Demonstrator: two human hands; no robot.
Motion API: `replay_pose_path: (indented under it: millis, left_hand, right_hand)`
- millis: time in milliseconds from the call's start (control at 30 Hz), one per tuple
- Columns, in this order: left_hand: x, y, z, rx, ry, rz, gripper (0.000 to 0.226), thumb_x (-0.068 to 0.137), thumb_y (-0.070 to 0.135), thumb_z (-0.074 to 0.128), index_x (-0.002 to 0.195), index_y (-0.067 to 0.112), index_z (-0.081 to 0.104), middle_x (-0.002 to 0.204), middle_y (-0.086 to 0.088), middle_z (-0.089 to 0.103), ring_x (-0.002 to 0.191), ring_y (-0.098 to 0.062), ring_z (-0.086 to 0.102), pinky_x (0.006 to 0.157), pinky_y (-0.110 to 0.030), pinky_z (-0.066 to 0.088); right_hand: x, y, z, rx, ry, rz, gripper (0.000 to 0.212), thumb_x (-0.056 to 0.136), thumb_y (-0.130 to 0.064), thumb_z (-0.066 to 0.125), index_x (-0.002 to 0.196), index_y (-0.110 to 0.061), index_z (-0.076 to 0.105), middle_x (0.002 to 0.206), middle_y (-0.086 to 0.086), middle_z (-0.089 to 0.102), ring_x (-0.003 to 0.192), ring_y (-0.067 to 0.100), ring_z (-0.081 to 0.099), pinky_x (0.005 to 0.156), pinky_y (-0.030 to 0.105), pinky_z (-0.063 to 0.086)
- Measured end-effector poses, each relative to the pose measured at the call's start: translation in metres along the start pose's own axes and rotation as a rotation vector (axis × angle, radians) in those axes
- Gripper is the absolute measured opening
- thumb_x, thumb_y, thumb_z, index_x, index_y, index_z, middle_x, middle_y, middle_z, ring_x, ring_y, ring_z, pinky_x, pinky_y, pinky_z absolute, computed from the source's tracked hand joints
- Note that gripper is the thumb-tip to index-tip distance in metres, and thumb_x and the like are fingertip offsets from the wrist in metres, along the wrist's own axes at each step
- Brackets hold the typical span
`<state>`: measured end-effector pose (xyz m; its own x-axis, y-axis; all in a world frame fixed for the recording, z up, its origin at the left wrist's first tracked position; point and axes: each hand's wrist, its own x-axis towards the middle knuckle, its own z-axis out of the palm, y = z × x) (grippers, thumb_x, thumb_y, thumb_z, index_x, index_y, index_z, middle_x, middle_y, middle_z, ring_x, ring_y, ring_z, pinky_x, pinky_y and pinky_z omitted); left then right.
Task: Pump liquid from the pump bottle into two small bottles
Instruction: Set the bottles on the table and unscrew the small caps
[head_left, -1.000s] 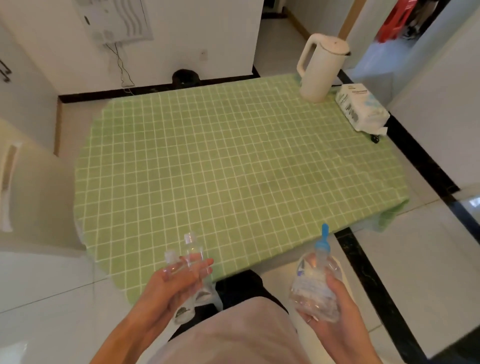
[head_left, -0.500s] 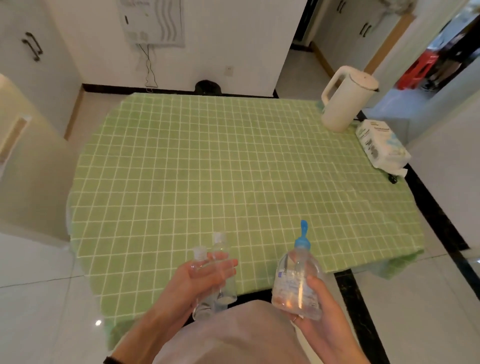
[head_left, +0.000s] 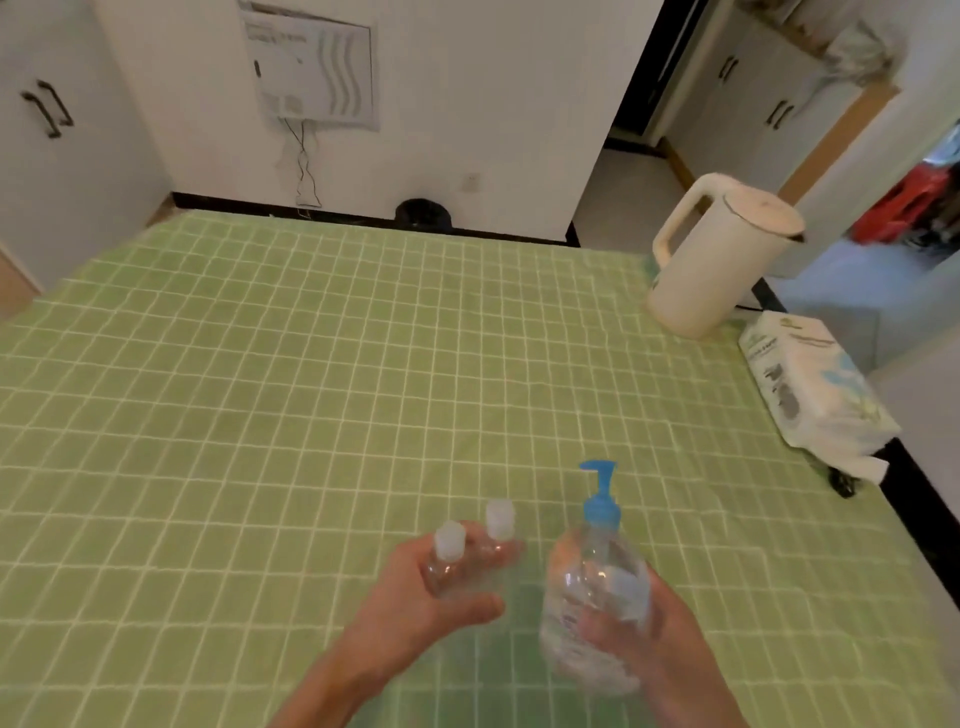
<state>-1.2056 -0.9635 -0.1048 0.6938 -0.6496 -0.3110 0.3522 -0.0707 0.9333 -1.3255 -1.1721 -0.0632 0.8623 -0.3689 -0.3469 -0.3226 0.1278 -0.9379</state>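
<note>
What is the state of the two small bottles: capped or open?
Capped. Both small bottles, held in the left hand, have a whitish cap on the neck.

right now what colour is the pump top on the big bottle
Blue, on a clear pump bottle held in the right hand; the head view shows it.

home kitchen, cupboards (head_left: 49, 156), kettle (head_left: 717, 260), checked tablecloth (head_left: 311, 389)

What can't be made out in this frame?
Head view, the only one:
- small bottles: lower ends covered by the left hand; motion blur and clear plastic leave the fill level unreadable.
- pump bottle: label blurred; base covered by the right hand.
- wipes pack: print too small to read.
- kettle: contents hidden by its lid.
</note>
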Motion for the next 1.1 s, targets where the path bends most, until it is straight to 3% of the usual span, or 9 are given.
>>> replay_pose_path:
  millis: [33, 133, 267, 367, 533, 733, 933, 1100]
  left_hand:
    - [0.023, -0.006, 0.010, 0.032, 0.017, 0.042, 0.048, 0.072, 0.017, 0.088, 0.117, 0.032, 0.077, 0.126, 0.004, 0.078, 0.118, -0.016, 0.073, 0.094, -0.032, 0.061]
    - [0.078, -0.022, 0.034, 0.149, 0.052, 0.145, 0.049, 0.073, 0.011, 0.089, 0.118, 0.027, 0.077, 0.124, 0.003, 0.078, 0.114, -0.019, 0.074, 0.097, -0.038, 0.061]
    - [0.122, -0.043, 0.054, 0.222, 0.056, 0.237, 0.051, 0.075, -0.004, 0.088, 0.116, 0.024, 0.078, 0.123, 0.005, 0.079, 0.115, -0.015, 0.074, 0.095, -0.026, 0.058]
    - [0.146, -0.057, 0.065, 0.270, 0.066, 0.331, 0.050, 0.074, 0.001, 0.090, 0.116, 0.026, 0.078, 0.122, 0.001, 0.079, 0.112, -0.018, 0.075, 0.091, -0.022, 0.058]
    - [0.156, -0.072, 0.081, 0.315, 0.056, 0.405, 0.048, 0.074, 0.016, 0.093, 0.117, 0.029, 0.077, 0.123, 0.003, 0.078, 0.112, -0.018, 0.076, 0.093, -0.024, 0.060]
    - [0.149, -0.074, 0.094, 0.344, 0.117, 0.378, 0.045, 0.075, 0.004, 0.090, 0.116, 0.019, 0.078, 0.121, -0.002, 0.080, 0.113, -0.020, 0.076, 0.094, -0.022, 0.058]
    - [0.146, -0.074, 0.102, 0.351, 0.150, 0.371, 0.048, 0.077, -0.008, 0.086, 0.120, 0.010, 0.075, 0.122, -0.006, 0.079, 0.115, -0.024, 0.075, 0.095, -0.024, 0.058]
    - [0.142, -0.072, 0.104, 0.326, 0.128, 0.366, 0.048, 0.079, -0.003, 0.086, 0.119, 0.022, 0.078, 0.127, -0.004, 0.078, 0.119, -0.023, 0.073, 0.098, -0.024, 0.057]
  right_hand:
    - [0.019, 0.003, -0.016, -0.030, -0.014, -0.038, 0.075, 0.048, -0.034, 0.098, 0.118, -0.024, 0.073, 0.103, 0.009, 0.076, 0.091, 0.022, 0.074, 0.070, 0.031, 0.058]
    - [0.063, 0.024, -0.065, -0.127, 0.036, -0.104, 0.070, 0.049, -0.030, 0.095, 0.114, -0.034, 0.069, 0.107, 0.002, 0.076, 0.094, 0.021, 0.074, 0.069, 0.025, 0.057]
    - [0.100, 0.047, -0.109, -0.198, 0.053, -0.222, 0.074, 0.047, -0.026, 0.094, 0.113, -0.039, 0.063, 0.104, -0.001, 0.075, 0.090, 0.018, 0.075, 0.068, 0.021, 0.057]
    - [0.123, 0.065, -0.131, -0.226, 0.071, -0.321, 0.079, 0.046, -0.027, 0.095, 0.116, -0.042, 0.061, 0.101, -0.006, 0.075, 0.086, 0.013, 0.075, 0.066, 0.015, 0.056]
    - [0.155, 0.091, -0.153, -0.274, 0.075, -0.480, 0.091, 0.043, -0.034, 0.096, 0.122, -0.045, 0.052, 0.111, -0.011, 0.071, 0.093, 0.011, 0.073, 0.073, 0.027, 0.059]
    - [0.162, 0.106, -0.157, -0.247, 0.033, -0.574, 0.091, 0.051, -0.041, 0.097, 0.127, -0.047, 0.046, 0.116, -0.016, 0.067, 0.099, 0.010, 0.071, 0.080, 0.037, 0.060]
    - [0.155, 0.107, -0.149, -0.290, 0.115, -0.612, 0.087, 0.051, -0.055, 0.091, 0.121, -0.050, 0.039, 0.113, -0.019, 0.061, 0.091, 0.000, 0.066, 0.071, 0.023, 0.052]
    - [0.153, 0.105, -0.146, -0.372, 0.174, -0.607, 0.092, 0.053, -0.058, 0.089, 0.124, -0.044, 0.033, 0.119, -0.014, 0.056, 0.098, 0.003, 0.059, 0.071, 0.024, 0.049]
